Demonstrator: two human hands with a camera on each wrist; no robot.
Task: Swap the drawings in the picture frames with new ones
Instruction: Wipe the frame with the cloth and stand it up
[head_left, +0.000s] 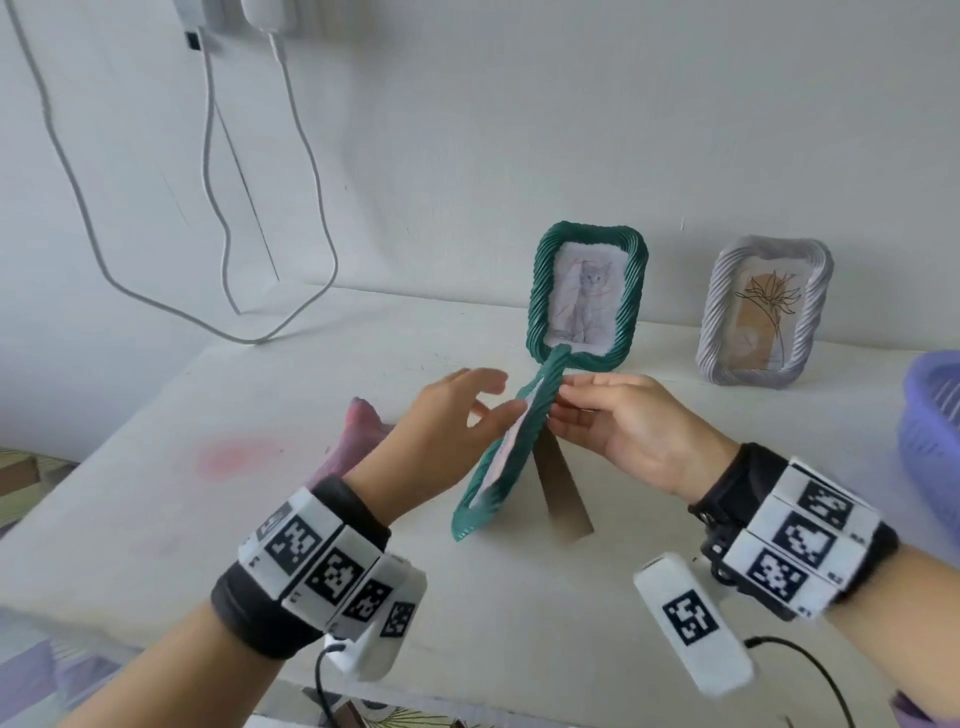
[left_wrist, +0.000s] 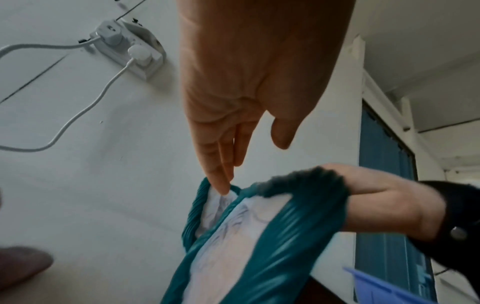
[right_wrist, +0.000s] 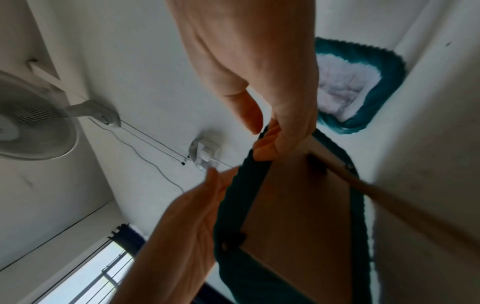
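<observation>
The right hand (head_left: 618, 426) pinches the top edge of a green frame (head_left: 506, 452) that stands tilted on the white bench (head_left: 156, 519), its brown prop leg (head_left: 558, 488) out behind. The left hand (head_left: 441, 421) is beside the frame's front with fingers (left_wrist: 223, 164) straight and loose, holding nothing. Behind stand a green cat frame (head_left: 587, 291) and a white flower frame (head_left: 763, 312)

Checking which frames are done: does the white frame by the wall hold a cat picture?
No, the white frame shows a plant drawing; the cat is in the green frame.
</observation>
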